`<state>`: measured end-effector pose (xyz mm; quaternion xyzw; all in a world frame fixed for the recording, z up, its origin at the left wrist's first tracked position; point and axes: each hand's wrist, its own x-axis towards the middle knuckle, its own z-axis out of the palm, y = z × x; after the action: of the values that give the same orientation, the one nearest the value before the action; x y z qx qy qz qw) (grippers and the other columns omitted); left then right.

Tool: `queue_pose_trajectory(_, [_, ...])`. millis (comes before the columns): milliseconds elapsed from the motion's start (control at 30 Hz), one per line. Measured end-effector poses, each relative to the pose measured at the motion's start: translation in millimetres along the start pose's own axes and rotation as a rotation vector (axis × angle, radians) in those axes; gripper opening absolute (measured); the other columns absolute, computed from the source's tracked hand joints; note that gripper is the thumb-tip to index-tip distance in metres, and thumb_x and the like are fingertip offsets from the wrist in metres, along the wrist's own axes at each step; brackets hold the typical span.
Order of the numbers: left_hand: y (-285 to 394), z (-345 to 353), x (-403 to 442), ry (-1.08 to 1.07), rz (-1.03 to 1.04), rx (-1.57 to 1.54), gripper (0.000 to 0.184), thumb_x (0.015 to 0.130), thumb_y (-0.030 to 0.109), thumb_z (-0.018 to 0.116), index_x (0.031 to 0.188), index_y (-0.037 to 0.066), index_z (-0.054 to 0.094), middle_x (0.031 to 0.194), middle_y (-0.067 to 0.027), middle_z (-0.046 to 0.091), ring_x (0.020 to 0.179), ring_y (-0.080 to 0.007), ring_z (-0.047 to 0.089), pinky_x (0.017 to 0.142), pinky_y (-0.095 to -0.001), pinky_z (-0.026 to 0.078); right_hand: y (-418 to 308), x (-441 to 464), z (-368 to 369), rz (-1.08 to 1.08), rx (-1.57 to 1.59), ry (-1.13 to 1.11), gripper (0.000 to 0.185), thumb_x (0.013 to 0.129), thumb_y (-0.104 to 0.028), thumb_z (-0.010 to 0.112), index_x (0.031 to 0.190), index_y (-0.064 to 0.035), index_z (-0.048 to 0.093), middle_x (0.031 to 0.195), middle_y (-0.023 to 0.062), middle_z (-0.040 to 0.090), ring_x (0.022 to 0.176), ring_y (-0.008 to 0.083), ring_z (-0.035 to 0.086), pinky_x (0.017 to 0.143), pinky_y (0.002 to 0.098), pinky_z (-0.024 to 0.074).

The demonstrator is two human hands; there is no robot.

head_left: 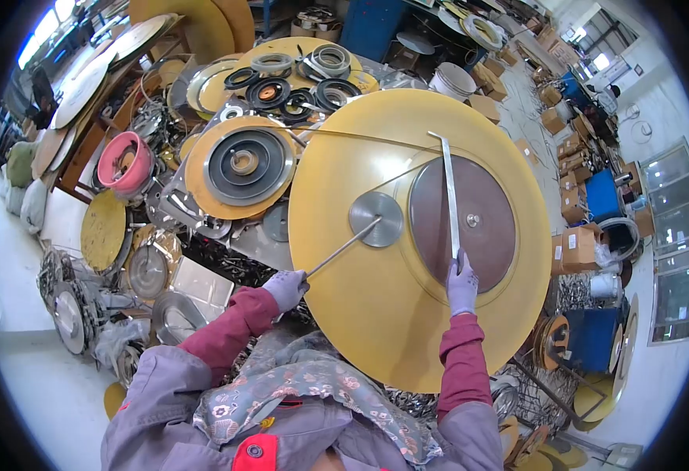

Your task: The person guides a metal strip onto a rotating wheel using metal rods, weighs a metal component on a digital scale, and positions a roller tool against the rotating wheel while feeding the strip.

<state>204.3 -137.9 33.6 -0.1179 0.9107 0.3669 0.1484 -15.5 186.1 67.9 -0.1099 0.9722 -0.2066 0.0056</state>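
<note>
My left hand [285, 290], in a pale glove, is closed around the end of a thin metal rod [336, 256]. The rod's far end meets the centre of a small grey metal disc [372, 228]. My right hand [462, 284], gloved too, grips the lower end of a long flat metal bar [449, 196] with a bent tip. Under the bar is a brown round plate [492, 224] with a central bolt, on a large yellow disc [344, 306]. A thin strip [376, 136] runs from the left across the yellow disc towards the bar's upper part.
Left of the yellow disc lies an orange disc with a dark grey reel [238, 166]. Several black rings [270, 93] sit behind it. A pink basin [125, 162], metal scraps and discs crowd the left. Cardboard boxes [580, 247] stand on the right.
</note>
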Motion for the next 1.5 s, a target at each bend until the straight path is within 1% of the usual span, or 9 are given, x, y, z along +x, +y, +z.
queue_pose_trajectory(133, [0,3,-1,0.007,-0.001,-0.018,0.025,0.086,0.023,0.049,0.085,-0.002,0.055,0.076,-0.0249,0.058,0.076,-0.0417,0.057,0.067,-0.0464,0.045,-2,-2,0,0.014,0.01,0.005,0.039,0.09,-0.023,0.045,0.122,-0.0022,0.049,0.103,0.0211,0.061,0.093,0.0386,0.058,0.08,0.0449,0.0449])
queue_pose_trajectory(433, [-1,5,-1,0.005,0.015,-0.024,0.026,0.086,0.023,0.048,0.088,-0.002,0.055,0.077,-0.025,0.059,0.077,-0.0415,0.058,0.067,-0.0463,0.045,-2,-2,-1,0.014,0.033,0.026,0.039,0.09,-0.024,0.045,0.122,-0.0026,0.049,0.1,0.023,0.061,0.092,0.0396,0.058,0.079,0.046,0.0444])
queue_pose_trajectory(567, [-3,8,-1,0.0,0.034,-0.007,0.026,0.086,0.024,0.049,0.088,-0.001,0.054,0.077,-0.0249,0.059,0.077,-0.0417,0.058,0.067,-0.0466,0.045,-1,-4,-2,0.013,-0.009,0.019,0.039,0.089,-0.025,0.046,0.121,-0.0028,0.05,0.101,0.0228,0.061,0.093,0.0392,0.058,0.08,0.0457,0.0444])
queue_pose_trajectory(667, [2,5,-1,-0.036,-0.001,0.025,0.024,0.086,0.024,0.05,0.088,0.0,0.056,0.08,-0.0231,0.061,0.08,-0.0399,0.059,0.072,-0.0463,0.046,0,-3,-2,0.018,-0.011,0.022,0.039,0.089,-0.025,0.046,0.122,-0.0028,0.05,0.101,0.0226,0.061,0.093,0.0387,0.058,0.08,0.0451,0.0446])
queue_pose_trajectory(867, [3,5,-2,-0.042,-0.006,0.058,0.024,0.086,0.024,0.049,0.089,0.0,0.055,0.08,-0.0231,0.061,0.08,-0.0399,0.059,0.071,-0.0465,0.046,-1,-3,-4,0.054,-0.005,-0.009,0.039,0.089,-0.024,0.047,0.121,-0.0025,0.05,0.103,0.0219,0.061,0.094,0.0379,0.058,0.081,0.0443,0.0447])
queue_pose_trajectory(933, [0,9,-3,-0.017,0.011,0.036,0.024,0.086,0.024,0.05,0.086,0.0,0.054,0.078,-0.0237,0.059,0.078,-0.041,0.058,0.068,-0.0469,0.045,-3,-2,-6,0.074,0.007,-0.034,0.039,0.089,-0.024,0.047,0.121,-0.0021,0.05,0.103,0.0216,0.061,0.094,0.0379,0.058,0.081,0.044,0.0448])
queue_pose_trajectory(1033, [3,7,-4,-0.006,0.019,0.014,0.023,0.085,0.023,0.05,0.084,0.0,0.054,0.076,-0.0237,0.059,0.077,-0.0414,0.057,0.067,-0.0469,0.044,5,-2,1,-0.021,0.005,0.026,0.041,0.09,-0.027,0.045,0.124,-0.0052,0.047,0.101,0.0231,0.061,0.09,0.0399,0.058,0.079,0.0465,0.0453])
queue_pose_trajectory(1233, [3,8,-5,0.001,0.041,0.022,0.023,0.085,0.023,0.051,0.083,0.0,0.053,0.074,-0.0232,0.058,0.075,-0.0411,0.057,0.065,-0.0465,0.044,7,-1,1,-0.017,0.012,0.015,0.039,0.09,-0.025,0.045,0.123,-0.0063,0.047,0.102,0.0229,0.06,0.09,0.0396,0.058,0.078,0.0467,0.0454])
queue_pose_trajectory(1500, [0,13,-5,0.015,0.06,0.002,0.023,0.085,0.022,0.051,0.081,0.0,0.053,0.073,-0.0233,0.058,0.073,-0.0415,0.057,0.063,-0.0463,0.044,0,-3,-3,-0.021,0.001,0.024,0.038,0.09,-0.025,0.045,0.122,-0.0057,0.047,0.099,0.0231,0.061,0.089,0.0404,0.058,0.077,0.0473,0.0454])
